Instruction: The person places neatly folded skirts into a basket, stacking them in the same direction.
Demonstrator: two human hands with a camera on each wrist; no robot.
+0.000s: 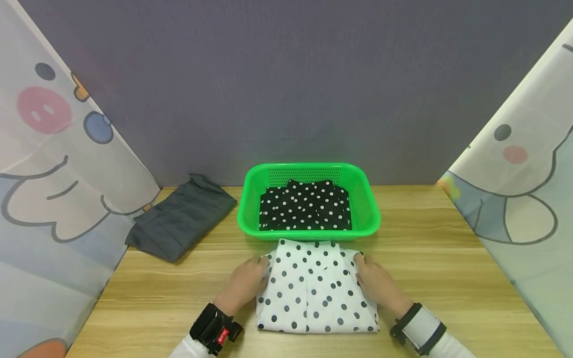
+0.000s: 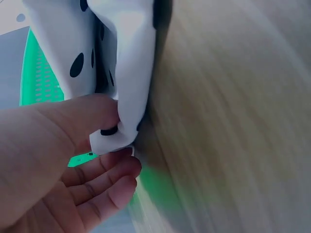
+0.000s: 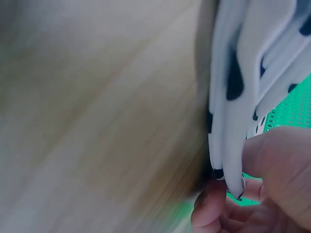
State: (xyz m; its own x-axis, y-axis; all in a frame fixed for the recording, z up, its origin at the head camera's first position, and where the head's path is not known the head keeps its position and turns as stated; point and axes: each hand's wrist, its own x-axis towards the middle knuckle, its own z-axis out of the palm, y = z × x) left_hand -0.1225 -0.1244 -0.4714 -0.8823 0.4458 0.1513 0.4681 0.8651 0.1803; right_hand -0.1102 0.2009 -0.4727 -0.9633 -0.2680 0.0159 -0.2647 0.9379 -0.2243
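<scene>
Now, left grip (image 1: 245,283): I am pinching the white dotted cloth (image 1: 291,293) by its left side.
Right grip (image 1: 378,282): I am pinching the same cloth by its right side.
White dotted cloth: it is lying folded on the worktop (image 1: 447,278), just in front of the green basket (image 1: 364,211).
Green basket: it is holding black dotted cloth (image 1: 306,208).
Grey cloth (image 1: 181,219): it is lying left of the basket.

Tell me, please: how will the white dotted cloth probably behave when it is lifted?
The white dotted cloth would probably flop or sag, since its edge curves softly at the left hand. Its folded layers, gapping beside the right hand, might spread open if one grip slips.
</scene>
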